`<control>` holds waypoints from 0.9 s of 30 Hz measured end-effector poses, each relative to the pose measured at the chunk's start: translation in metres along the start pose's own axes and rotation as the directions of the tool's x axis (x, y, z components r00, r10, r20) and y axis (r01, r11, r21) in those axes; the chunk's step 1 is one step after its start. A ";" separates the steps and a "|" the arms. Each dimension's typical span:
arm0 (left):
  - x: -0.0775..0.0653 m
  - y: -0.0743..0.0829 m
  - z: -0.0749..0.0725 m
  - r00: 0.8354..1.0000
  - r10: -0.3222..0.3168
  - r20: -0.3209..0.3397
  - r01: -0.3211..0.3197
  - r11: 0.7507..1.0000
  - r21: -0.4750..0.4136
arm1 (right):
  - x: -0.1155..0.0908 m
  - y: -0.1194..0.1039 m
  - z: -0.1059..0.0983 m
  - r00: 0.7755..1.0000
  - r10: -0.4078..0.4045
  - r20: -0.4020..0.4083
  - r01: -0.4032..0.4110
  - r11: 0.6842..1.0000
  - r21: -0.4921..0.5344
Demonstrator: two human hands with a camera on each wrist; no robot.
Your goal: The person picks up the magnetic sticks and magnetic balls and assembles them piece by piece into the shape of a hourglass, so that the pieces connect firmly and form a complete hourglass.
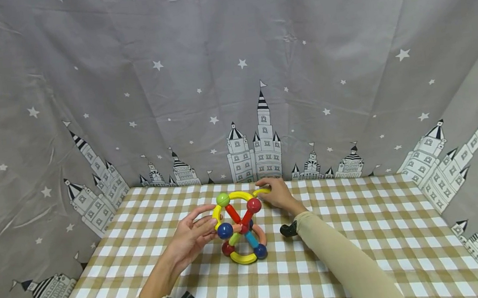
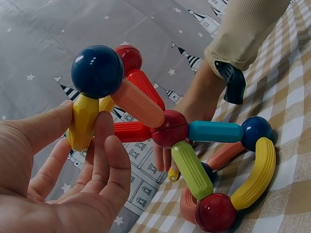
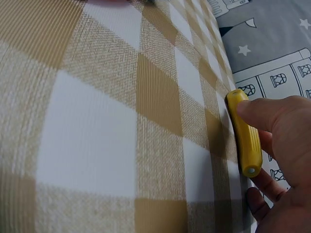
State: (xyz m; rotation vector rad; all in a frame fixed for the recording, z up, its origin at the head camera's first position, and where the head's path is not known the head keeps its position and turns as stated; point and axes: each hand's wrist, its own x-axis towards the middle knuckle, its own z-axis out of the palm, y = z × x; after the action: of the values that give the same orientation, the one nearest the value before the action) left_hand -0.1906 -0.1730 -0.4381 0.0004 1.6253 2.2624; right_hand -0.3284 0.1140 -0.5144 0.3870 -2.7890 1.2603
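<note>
A figure built of coloured rods and balls stands on the checked cloth, with a red middle ball point(image 2: 169, 128) joining straight rods. My left hand point(image 1: 192, 237) pinches a yellow curved rod point(image 2: 83, 125) of its upper ring, just under a dark blue ball point(image 2: 97, 71). Also in that ring are a light green ball point(image 1: 223, 199) and a red ball point(image 1: 254, 205). Behind the figure, near the cloth's far edge, my right hand point(image 1: 277, 196) grips a loose yellow curved rod point(image 3: 247, 136) between thumb and fingers, its end facing the right wrist camera.
Below, the figure's lower ring has a red ball point(image 1: 228, 249), a blue ball point(image 1: 260, 251) and a yellow curved rod point(image 1: 243, 258) between them. The checked tablecloth point(image 1: 351, 234) reaches back to a grey curtain point(image 1: 228, 39) printed with castles and stars.
</note>
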 end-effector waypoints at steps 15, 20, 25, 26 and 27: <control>-0.001 0.002 0.002 0.999 -0.017 -0.030 0.017 1.000 0.008 | -0.001 -0.004 -0.009 0.999 -0.006 0.052 0.007 0.999 -0.034; -0.002 0.002 0.002 0.999 -0.013 -0.034 0.013 1.000 0.018 | -0.005 -0.008 -0.021 0.992 0.015 0.128 -0.004 0.997 -0.082; -0.002 0.001 0.002 0.999 -0.015 -0.036 0.015 1.000 0.014 | -0.007 -0.011 -0.028 0.981 0.031 0.193 -0.004 0.991 -0.137; -0.001 0.001 0.002 0.999 -0.015 -0.036 0.016 1.000 0.011 | -0.007 -0.011 -0.028 0.979 0.036 0.201 -0.006 0.989 -0.147; -0.001 0.001 0.002 0.999 -0.015 -0.032 0.016 1.000 0.011 | -0.007 -0.011 -0.028 0.977 0.041 0.207 -0.009 0.988 -0.156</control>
State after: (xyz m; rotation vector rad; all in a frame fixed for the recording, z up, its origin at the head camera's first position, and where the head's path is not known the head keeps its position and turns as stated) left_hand -0.1894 -0.1714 -0.4366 -0.0454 1.6481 2.2530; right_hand -0.3199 0.1295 -0.4883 0.5034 -3.0508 1.0549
